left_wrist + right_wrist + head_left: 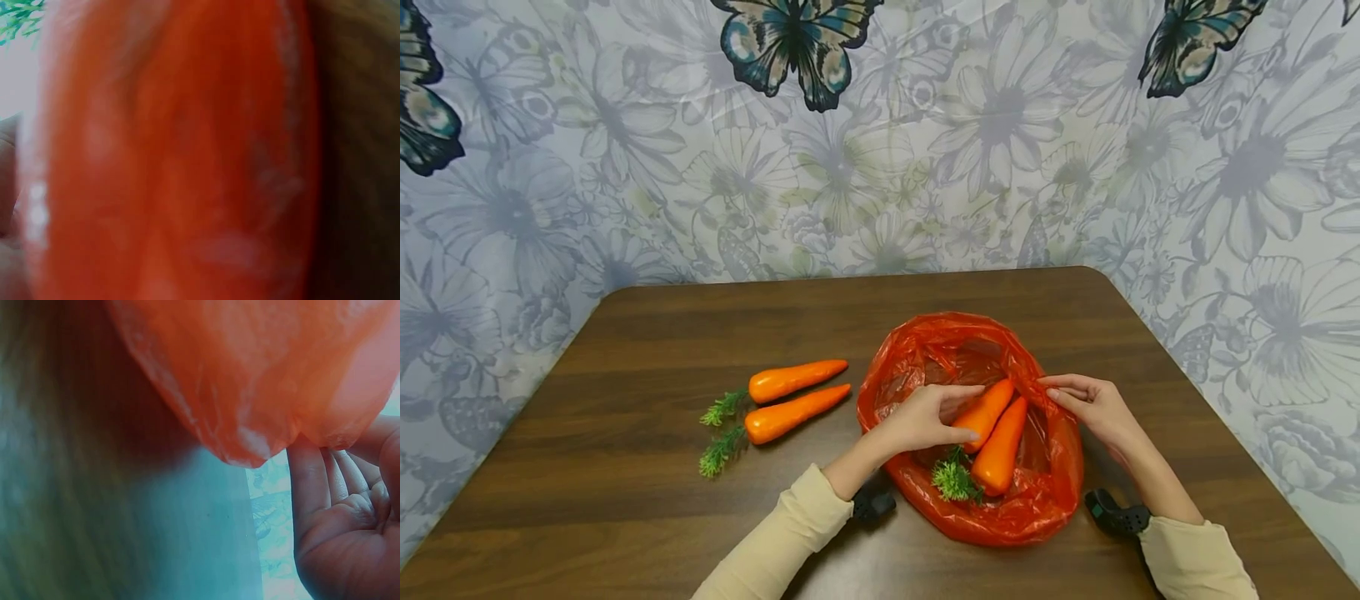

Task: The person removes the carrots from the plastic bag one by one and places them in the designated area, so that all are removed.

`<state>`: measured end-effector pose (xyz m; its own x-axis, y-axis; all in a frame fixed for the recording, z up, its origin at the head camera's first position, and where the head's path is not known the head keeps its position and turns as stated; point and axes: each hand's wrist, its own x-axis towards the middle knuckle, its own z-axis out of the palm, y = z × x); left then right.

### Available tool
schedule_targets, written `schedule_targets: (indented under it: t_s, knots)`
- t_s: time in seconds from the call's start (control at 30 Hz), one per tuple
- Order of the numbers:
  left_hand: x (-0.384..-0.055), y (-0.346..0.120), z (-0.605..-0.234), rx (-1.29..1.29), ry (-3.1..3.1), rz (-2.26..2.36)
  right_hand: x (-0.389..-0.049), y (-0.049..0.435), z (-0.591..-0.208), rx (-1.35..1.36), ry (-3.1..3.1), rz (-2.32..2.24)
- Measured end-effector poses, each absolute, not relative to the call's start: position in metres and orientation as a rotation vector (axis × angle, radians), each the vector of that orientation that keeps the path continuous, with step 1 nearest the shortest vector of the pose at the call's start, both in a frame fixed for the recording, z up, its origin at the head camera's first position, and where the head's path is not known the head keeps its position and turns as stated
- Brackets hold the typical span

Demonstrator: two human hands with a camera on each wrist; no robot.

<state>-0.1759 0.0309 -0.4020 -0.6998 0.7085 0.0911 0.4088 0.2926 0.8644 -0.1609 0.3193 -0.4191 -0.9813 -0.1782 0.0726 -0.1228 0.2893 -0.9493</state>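
A red plastic bag (917,333) stands on the table with its mouth spread wide. Inside it lie two orange carrots side by side, one carrot (990,408) under my left hand (921,421) and another carrot (1000,454) to its right. The left thumb and fingers grip the first carrot from both sides. At the bag's right rim, my right hand (1093,408) pinches the plastic between thumb and fingers; the right wrist view shows the gathered bag (250,394) above the palm (344,544). Red plastic fills most of the left wrist view and hides the carrots there.
Two more carrots, an upper carrot (793,381) and a lower carrot (793,414), lie on the brown wooden table (625,417) left of the bag, green tops pointing left. Behind the table hangs a flowered backdrop (887,183) with butterflies.
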Motion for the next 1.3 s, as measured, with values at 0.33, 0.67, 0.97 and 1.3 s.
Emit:
schedule_targets:
  t_s: [0.33, 0.67, 0.97, 1.3]
  knots:
    - [-0.172, 0.034, -0.417, 1.003, 2.282, 1.288, -0.151, 0.317, -0.426, -0.262, 2.514, -1.788]
    - [-0.171, 0.031, -0.421, 0.986, 2.288, 1.258, -0.148, 0.314, -0.427, -0.261, 2.517, -1.798]
    - [-0.174, 0.025, -0.420, 0.981, 2.317, 1.210, -0.150, 0.312, -0.423, -0.281, 2.513, -1.815]
    - [-0.178, 0.021, -0.417, 0.934, 2.446, 1.109, -0.151, 0.312, -0.422, -0.282, 2.512, -1.809]
